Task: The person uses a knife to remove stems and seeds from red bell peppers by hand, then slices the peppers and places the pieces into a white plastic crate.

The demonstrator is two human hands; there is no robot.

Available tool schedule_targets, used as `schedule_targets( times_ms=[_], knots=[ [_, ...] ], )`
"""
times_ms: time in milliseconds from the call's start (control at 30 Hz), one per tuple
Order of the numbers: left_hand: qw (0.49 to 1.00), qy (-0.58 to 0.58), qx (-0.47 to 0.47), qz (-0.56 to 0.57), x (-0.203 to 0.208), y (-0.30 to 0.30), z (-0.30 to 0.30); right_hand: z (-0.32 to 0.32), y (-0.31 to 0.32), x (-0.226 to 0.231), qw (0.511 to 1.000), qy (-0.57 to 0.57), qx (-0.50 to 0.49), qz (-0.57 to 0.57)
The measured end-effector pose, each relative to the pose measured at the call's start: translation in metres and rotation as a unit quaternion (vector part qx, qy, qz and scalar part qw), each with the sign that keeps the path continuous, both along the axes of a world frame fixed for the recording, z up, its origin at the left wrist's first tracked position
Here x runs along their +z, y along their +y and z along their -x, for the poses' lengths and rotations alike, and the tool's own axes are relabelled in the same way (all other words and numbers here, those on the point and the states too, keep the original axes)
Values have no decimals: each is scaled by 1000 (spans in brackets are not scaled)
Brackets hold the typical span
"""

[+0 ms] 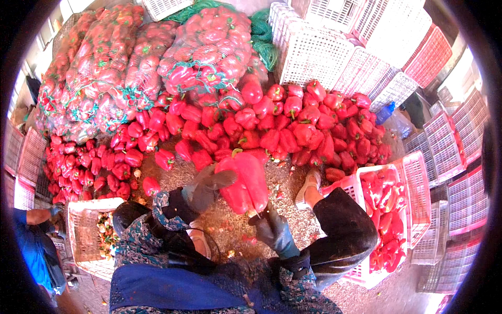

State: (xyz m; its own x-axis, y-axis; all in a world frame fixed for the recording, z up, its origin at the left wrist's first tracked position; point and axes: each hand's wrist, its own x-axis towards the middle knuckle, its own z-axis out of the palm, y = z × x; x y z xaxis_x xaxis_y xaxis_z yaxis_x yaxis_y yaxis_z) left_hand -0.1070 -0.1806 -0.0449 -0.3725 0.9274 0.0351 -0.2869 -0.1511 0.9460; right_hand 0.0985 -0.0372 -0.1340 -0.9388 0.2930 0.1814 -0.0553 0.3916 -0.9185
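A: Starting from the left, what are the hands doing?

B: The left hand [203, 189] has its gloved fingers closed against a big red pepper [243, 180], raised between the knees. The right hand's [274, 233] fingers are bent in narrow around a slim tool [258, 213], mostly hidden, its tip at the pepper's lower end.

A: What could go wrong?

B: I'd say smooth skin could turn under the glove, so the tip might slide towards the left fingers.

A: And around them?

B: At left, a crate [83, 236] with scraps; beyond, mesh bags [209, 44] and loose peppers [308, 133]; at right, a pepper-filled basket [360, 270], with the right knee [348, 222] in the way.
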Motion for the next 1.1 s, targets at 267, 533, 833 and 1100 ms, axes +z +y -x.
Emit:
schedule_targets(
  times_ms=[267,533,833,1100],
  knots=[
    [959,240,94,117,13,3,1,0,9,59,996,8,-93,-7],
    [929,344,38,135,-19,2,-31,18,8,34,991,51,-89,-88],
    [908,384,19,170,-27,2,-35,3,7,40,992,-30,-93,-75],
    [923,355,-49,138,-46,3,-33,-6,10,26,997,-6,-70,-15]
  ],
)
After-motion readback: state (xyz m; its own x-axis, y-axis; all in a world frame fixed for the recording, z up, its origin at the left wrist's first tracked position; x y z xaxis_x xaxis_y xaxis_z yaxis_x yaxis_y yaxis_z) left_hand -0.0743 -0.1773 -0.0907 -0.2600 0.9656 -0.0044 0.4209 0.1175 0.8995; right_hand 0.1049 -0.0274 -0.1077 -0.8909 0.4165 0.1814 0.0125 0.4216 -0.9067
